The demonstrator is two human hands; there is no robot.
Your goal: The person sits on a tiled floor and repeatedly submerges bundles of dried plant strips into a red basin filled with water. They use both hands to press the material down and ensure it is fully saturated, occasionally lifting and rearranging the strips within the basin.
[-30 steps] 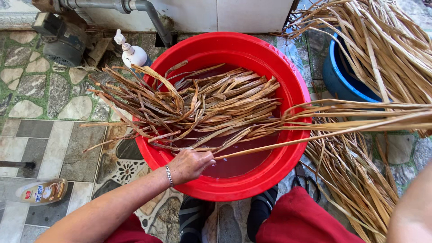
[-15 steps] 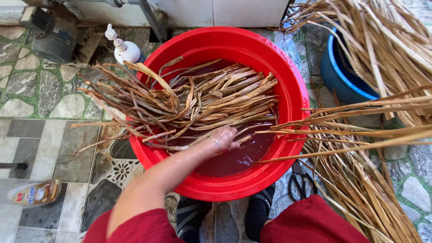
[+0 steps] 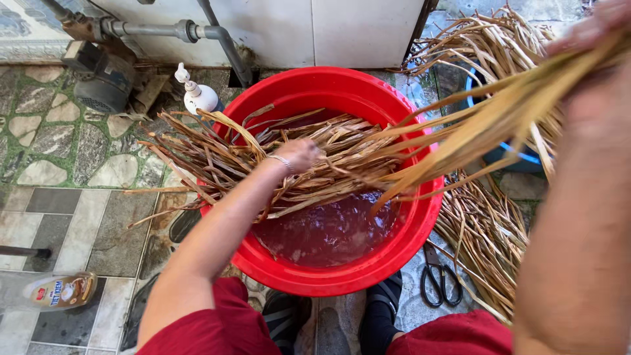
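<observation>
Red plastic frames the scene: a wide red basin (image 3: 420,217) sits on the tiled floor (image 3: 72,210), holding dark reddish water (image 3: 328,230) with a mass of long dried leaf strips (image 3: 223,164) lying across it. The strips' long axis runs roughly from 9 o'clock to 3 o'clock, their ends overhanging the rim at 9 o'clock and spilling onto the tiles. The left hand (image 3: 299,154) presses down on the middle of this pile, fingers curled among the strips; whether they are closed around any cannot be told. At 2 o'clock the right hand (image 3: 585,33), blurred and close to the camera, appears clamped around a fresh bundle of paler strips (image 3: 499,112) that slants down towards the centre of the basin, tips hanging just above the water.

Judging by how things lie, the soaking looks partly done: much of the pile rests on the rim and on other strips rather than under the water, and a large heap of dry strips (image 3: 486,230) waits on the floor at 4 o'clock, with more over a blue tub (image 3: 506,154) at 2 o'clock.

Black scissors (image 3: 437,286) lie beside the basin at 5 o'clock. A white pump bottle (image 3: 197,95) stands at 11 o'clock below a grey pipe (image 3: 164,29), and a labelled bottle (image 3: 62,290) lies at 8 o'clock.
</observation>
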